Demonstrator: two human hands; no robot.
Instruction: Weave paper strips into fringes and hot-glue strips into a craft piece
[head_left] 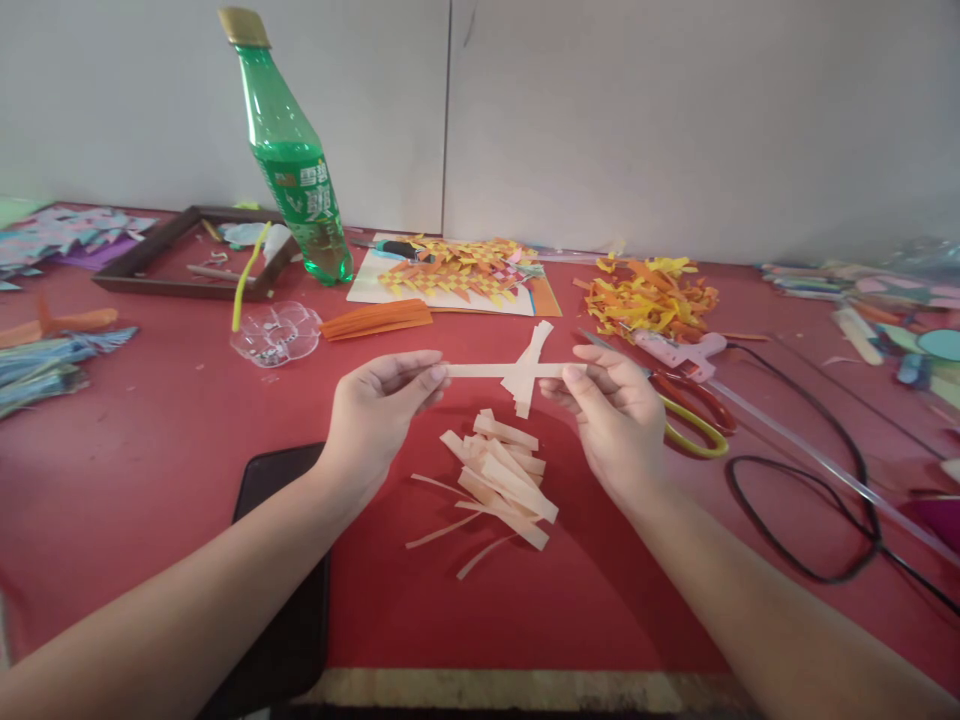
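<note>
- Strip [474,370] of pale paper, stretched level above red table [420,620], between both hands.
- Left hand [371,420]: thumb and fingers pinch strip's left end.
- Right hand [619,420]: thumb and fingers pinch right end.
- Small fan of pale pieces [529,385] crosses strip's line, nearer right hand; contact unclear.
- Loose pile of pale strips [510,475] on table, just below in view.
- Scissors [697,425], red and yellow handles, beside right hand; pink glue gun [686,352] next to them, black cord.
- Yellow-orange scraps [652,295] heaped beyond glue gun.
- Orange strips [379,320] beyond left hand; clear dish [296,325] just left of them.
- Black flat object [289,620] partly under left forearm.
- Farther back: green bottle [289,165], dark frame [184,288], woven yellow-orange paper [461,275] on white sheet.
</note>
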